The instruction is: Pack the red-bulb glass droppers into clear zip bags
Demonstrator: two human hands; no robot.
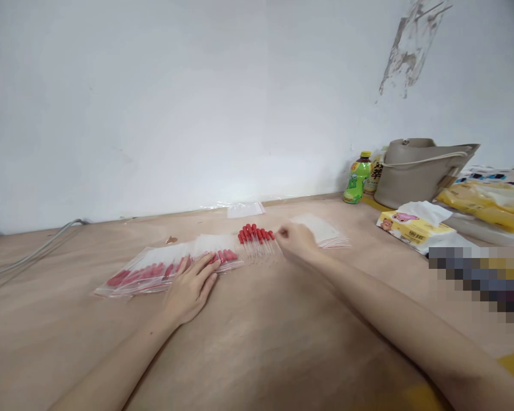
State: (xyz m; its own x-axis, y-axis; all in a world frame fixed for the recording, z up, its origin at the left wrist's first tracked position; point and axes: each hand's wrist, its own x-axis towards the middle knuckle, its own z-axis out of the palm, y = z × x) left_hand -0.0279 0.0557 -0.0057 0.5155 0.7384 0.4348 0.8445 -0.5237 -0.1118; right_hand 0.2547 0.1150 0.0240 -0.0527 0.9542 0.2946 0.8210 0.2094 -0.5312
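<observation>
My left hand (192,287) lies open, its fingers spread over several clear zip bags (142,264) that hold red-topped pieces. To the right of these bags is a loose cluster of small droppers (256,235), with red bulb-like tops and thin, pale stems pointing toward me. My right hand (298,242) is closed in a pinch at the cluster's right edge. A red top touches or lies just beside its fingertips, and what is between the fingers is hidden. Behind the right hand sits a stack of flat zip bags (319,228).
Another flat bag (245,210) lies near the wall. On the right stand a green drink bottle (358,178), a grey-beige handbag (415,174) and a yellow tissue box (415,229), with yellow plastic packaging (490,202) beyond. A grey cable (38,251) runs along the left.
</observation>
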